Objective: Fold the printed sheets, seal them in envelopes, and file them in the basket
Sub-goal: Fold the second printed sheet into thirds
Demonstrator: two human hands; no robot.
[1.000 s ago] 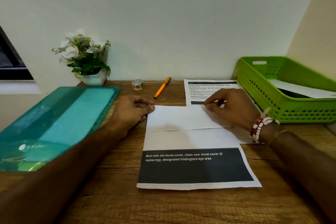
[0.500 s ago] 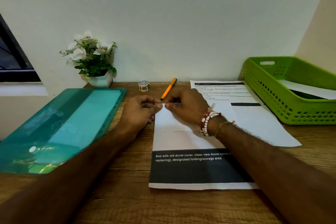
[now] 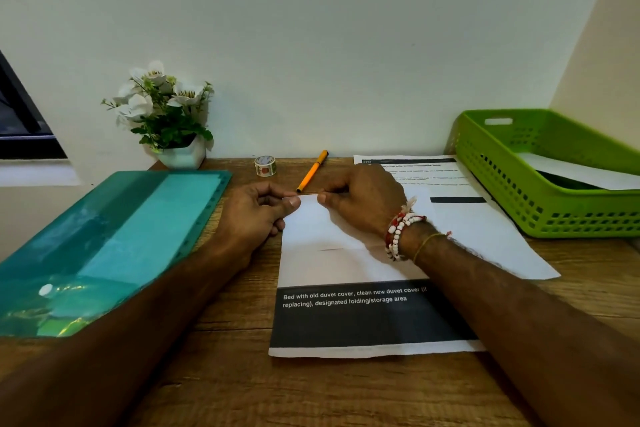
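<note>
A printed sheet [image 3: 346, 270] lies in front of me on the wooden desk, its far part folded toward me and a dark band with white text at its near end. My left hand [image 3: 256, 215] pinches the far left corner of the fold. My right hand [image 3: 360, 201] pinches the far edge just to the right of it. A second printed sheet [image 3: 467, 218] lies to the right, partly under my right wrist. The green basket [image 3: 512, 191] stands at the right with white paper and something dark inside.
A teal plastic folder [image 3: 114, 246] lies at the left. Against the wall sit a white pot of flowers [image 3: 169, 114], a small tape roll [image 3: 265, 166] and an orange pen [image 3: 312, 170]. A dark window edge [image 3: 20, 128] is at far left.
My right hand slid left along the far edge of the fold, from its right side to beside my left hand. My left hand kept its pinch. The view shifted slightly.
</note>
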